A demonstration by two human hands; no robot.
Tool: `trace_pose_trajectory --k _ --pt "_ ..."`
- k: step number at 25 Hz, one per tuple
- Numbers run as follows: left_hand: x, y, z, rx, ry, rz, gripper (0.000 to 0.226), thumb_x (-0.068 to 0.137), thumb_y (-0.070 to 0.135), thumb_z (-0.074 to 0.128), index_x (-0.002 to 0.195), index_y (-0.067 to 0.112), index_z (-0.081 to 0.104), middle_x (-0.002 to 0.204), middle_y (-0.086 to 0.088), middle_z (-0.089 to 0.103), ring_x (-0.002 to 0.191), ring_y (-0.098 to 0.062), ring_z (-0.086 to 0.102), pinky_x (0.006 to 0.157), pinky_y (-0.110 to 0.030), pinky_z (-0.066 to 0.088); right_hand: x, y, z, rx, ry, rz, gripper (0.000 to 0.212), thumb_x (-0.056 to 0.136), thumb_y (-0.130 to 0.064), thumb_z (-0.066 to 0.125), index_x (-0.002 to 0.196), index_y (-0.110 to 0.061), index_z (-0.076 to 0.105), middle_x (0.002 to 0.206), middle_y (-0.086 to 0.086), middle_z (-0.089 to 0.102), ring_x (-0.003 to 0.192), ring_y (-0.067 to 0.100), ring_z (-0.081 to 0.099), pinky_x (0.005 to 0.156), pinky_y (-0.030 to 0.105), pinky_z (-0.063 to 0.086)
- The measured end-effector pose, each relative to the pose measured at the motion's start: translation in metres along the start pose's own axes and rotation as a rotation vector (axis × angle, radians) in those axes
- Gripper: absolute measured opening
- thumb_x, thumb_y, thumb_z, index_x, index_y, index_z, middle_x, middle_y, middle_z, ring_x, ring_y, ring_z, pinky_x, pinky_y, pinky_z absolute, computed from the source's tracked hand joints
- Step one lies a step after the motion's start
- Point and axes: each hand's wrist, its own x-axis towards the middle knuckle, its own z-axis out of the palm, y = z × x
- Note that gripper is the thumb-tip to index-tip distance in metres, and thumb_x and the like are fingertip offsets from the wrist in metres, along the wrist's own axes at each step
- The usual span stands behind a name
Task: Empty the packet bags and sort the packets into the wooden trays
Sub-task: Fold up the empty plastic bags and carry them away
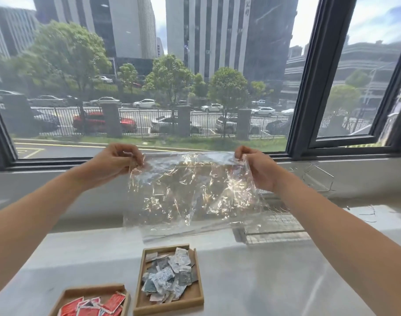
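Observation:
A clear, crinkled plastic bag [190, 192] hangs stretched between my hands above the table; I see no packets in it. My left hand [117, 161] pinches its upper left corner and my right hand [256, 166] pinches its upper right corner. Below the bag stands a wooden tray [196, 297] holding several white and grey packets [169, 274]. To its left, at the bottom edge, a second wooden tray [69, 293] holds several red packets [92, 306].
The trays stand on a pale grey table [263, 281]. A white window ledge [58, 197] runs behind it below a large window. A wire rack [318, 179] sits on the ledge at the right, with a mesh piece [274, 226] in front of it.

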Motion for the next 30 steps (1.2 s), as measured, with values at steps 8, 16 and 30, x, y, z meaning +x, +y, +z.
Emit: trace_pose_trajectory --k 8,16,30 --pt "-0.026 0.009 -0.031 0.094 0.032 -0.004 0.038 0.091 -0.011 0.054 0.071 0.014 0.074 0.082 -0.008 0.073 0.072 -0.013 0.065 0.059 -0.015 0.053 -0.003 -0.022 0.032 -0.079 -0.122 -0.032 0.021 0.086 -0.023 0.069 0.100 -0.009 0.062 0.122 0.002 0.056 0.103 0.017 0.061 0.089 0.031 0.053" --pt "-0.049 0.034 -0.069 0.193 -0.238 -0.256 0.028 0.076 0.003 0.072 0.102 0.010 0.065 0.114 -0.014 0.070 0.117 -0.028 0.061 0.101 -0.038 0.050 0.010 -0.032 0.061 -0.346 -0.092 -0.167 0.050 0.083 0.015 0.063 0.124 -0.012 0.054 0.100 0.017 0.070 0.078 0.022 0.068 0.073 0.038 0.058" --pt "-0.028 0.071 0.005 0.213 -0.177 -0.113 0.021 0.080 0.002 0.069 0.101 -0.001 0.065 0.083 -0.015 0.074 0.072 -0.021 0.072 0.066 -0.027 0.059 -0.002 -0.078 0.095 -0.195 -0.243 -0.272 0.040 0.097 -0.025 0.053 0.133 -0.010 0.051 0.117 0.015 0.069 0.096 0.018 0.074 0.078 0.029 0.059"
